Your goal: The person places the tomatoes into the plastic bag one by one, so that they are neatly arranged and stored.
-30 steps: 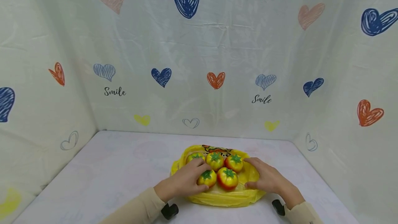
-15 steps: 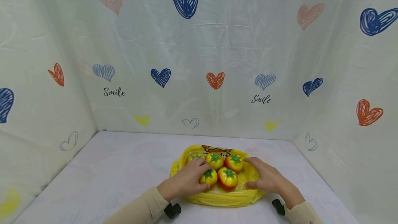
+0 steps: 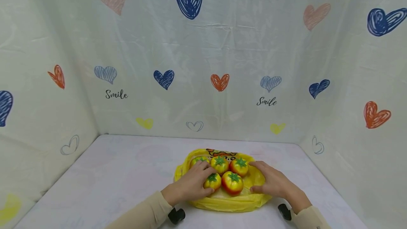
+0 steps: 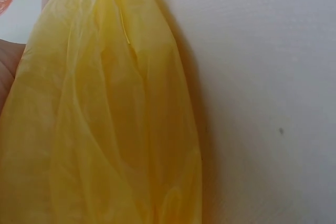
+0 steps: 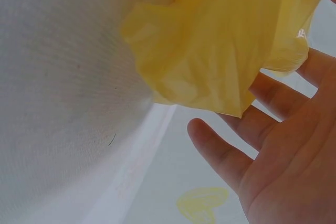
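A yellow plastic bag (image 3: 233,205), its mouth spread wide, lies on the table with several yellow-and-red tomatoes inside, green star-shaped leaves upward. Reaching over the bag's left side, my left hand (image 3: 192,183) holds the front-left tomato (image 3: 214,182), thumb at its near side and fingers curled over its far side. Just right of it sits another tomato (image 3: 233,183). My right hand (image 3: 276,182) rests at the bag's right rim, thumb and fingers spread apart around it. In the right wrist view, the fingers (image 5: 220,153) are fairly straight beside the crumpled plastic (image 5: 205,45).
The bag's wrinkled side (image 4: 105,129) fills much of the left wrist view. A pale table (image 3: 111,179) extends around the bag. White curtains (image 3: 241,45) printed with hearts enclose its back and both sides. Black wrist devices (image 3: 176,216) hang near both sleeves.
My left hand shifts slightly right with the front-left tomato between the first two frames, then stays nearly still. The right hand and bag keep their places.
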A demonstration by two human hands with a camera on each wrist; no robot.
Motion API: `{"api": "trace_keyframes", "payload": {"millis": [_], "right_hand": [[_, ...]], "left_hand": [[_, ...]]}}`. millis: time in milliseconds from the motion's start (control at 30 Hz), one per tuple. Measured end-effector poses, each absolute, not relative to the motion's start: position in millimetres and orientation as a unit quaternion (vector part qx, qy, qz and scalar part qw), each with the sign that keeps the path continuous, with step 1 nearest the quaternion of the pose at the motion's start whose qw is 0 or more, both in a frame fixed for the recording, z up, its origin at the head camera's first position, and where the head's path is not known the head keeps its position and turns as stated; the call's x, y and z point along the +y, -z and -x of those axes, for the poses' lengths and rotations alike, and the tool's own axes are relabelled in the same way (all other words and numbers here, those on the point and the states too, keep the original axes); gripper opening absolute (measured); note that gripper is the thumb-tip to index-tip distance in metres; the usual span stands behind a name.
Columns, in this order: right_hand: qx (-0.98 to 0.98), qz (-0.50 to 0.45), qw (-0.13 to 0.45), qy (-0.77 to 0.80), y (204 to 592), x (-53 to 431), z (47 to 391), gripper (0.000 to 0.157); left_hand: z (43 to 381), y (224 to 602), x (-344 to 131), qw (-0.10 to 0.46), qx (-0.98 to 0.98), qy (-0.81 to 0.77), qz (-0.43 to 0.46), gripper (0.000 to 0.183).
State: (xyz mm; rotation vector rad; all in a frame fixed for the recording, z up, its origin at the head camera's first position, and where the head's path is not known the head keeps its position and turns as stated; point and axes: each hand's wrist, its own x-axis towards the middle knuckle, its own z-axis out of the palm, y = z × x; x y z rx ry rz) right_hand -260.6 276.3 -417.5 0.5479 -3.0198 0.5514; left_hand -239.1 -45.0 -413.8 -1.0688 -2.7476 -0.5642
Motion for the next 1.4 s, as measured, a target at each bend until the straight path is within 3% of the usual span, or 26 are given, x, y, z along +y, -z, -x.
{"api": "trace_keyframes", "payload": {"millis": [1067, 1400], "right_hand": [[-0.969, -0.167, -0.012, -0.181, 417.8, 275.8, 258.2, 0.081], [-0.970, -0.175, 0.013, -0.169, 411.4, 275.6, 258.5, 0.078]], "left_hand": [[233.6, 412.1, -48.2, 0.054, -0.915, 0.201, 0.344, 0.044], [234.6, 409.1, -50.8, 0.067, -0.913, 0.205, 0.345, 0.044]]}}
